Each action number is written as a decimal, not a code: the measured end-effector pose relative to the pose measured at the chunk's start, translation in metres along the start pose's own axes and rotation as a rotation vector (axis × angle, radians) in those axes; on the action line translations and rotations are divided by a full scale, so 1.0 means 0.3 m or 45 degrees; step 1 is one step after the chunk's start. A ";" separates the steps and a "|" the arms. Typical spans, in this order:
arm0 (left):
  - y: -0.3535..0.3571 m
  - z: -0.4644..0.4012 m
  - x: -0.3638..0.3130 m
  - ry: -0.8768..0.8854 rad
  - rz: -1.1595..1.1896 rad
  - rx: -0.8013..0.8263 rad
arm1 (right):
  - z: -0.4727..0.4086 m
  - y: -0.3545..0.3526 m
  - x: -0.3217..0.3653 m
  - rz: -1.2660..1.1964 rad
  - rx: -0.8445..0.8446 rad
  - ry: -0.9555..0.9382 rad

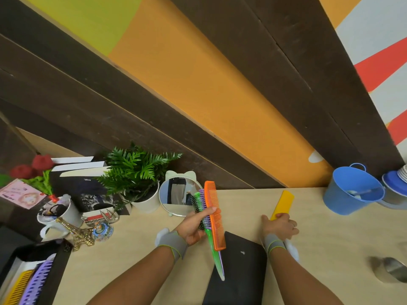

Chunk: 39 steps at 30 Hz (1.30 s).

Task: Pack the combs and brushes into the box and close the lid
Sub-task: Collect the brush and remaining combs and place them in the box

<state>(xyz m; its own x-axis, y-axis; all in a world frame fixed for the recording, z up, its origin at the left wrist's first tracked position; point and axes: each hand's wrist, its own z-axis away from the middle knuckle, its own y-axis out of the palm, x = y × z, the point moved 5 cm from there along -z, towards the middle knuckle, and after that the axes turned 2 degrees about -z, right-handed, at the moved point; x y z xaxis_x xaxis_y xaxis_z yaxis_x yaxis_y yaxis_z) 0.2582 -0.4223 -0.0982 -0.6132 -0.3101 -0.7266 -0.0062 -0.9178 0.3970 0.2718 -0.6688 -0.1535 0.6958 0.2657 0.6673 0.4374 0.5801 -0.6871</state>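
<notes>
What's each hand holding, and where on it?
The left hand grips a bundle of orange comb, purple comb and green brush around their middles. The right hand holds the near end of the yellow comb lying on the table.

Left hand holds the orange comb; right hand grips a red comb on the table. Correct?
No: the head view shows the right hand grips a yellow comb, not a red one. The left hand does hold the orange comb.

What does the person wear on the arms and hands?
No sleeves are worn. The left wristband and the right wristband are grey with lime-green edging, with white pieces attached. The right hand has a thin ring.
</notes>
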 end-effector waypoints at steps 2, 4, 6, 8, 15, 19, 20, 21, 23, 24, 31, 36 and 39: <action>0.011 -0.006 -0.003 -0.006 -0.008 0.007 | 0.002 0.001 -0.008 0.022 -0.001 0.018; 0.022 -0.012 -0.005 -0.002 -0.005 0.012 | -0.005 0.004 -0.010 0.011 0.009 -0.002; 0.033 -0.015 -0.005 0.000 0.010 0.012 | -0.014 0.009 -0.005 0.037 0.035 -0.020; 0.044 -0.015 -0.002 -0.002 0.011 0.011 | -0.016 0.009 0.005 0.105 0.061 -0.011; 0.060 -0.007 0.010 -0.010 0.016 0.014 | 0.009 0.002 0.036 0.325 0.146 -0.081; 0.050 0.002 0.006 -0.006 0.032 0.004 | 0.033 -0.005 0.034 0.397 0.113 -0.139; 0.047 0.006 0.005 -0.007 0.035 0.009 | 0.039 -0.009 0.028 0.388 0.109 -0.137; 0.045 0.009 0.004 -0.007 0.037 0.016 | 0.042 -0.014 0.022 0.370 0.114 -0.132; 0.037 0.017 0.002 -0.001 0.041 0.025 | 0.048 -0.025 0.009 0.281 0.147 -0.107; 0.033 0.022 0.002 0.005 0.038 0.025 | 0.054 -0.030 0.004 0.207 0.176 -0.101; -0.005 0.055 -0.007 0.062 0.041 -0.014 | 0.198 -0.024 0.053 -0.296 0.518 -0.273; -0.031 0.104 -0.034 0.114 0.032 -0.007 | 0.343 0.000 0.121 -0.529 0.866 -0.280; -0.055 0.142 -0.049 0.144 0.018 0.004 | 0.432 0.002 0.161 -0.605 1.063 -0.292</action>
<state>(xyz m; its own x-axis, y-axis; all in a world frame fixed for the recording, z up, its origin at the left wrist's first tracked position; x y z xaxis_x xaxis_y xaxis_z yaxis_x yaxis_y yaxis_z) 0.2336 -0.3921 -0.0701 -0.5198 -0.3495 -0.7795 -0.0008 -0.9123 0.4096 0.2318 -0.5558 -0.0845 0.3858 -0.0437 0.9215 0.0384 0.9988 0.0313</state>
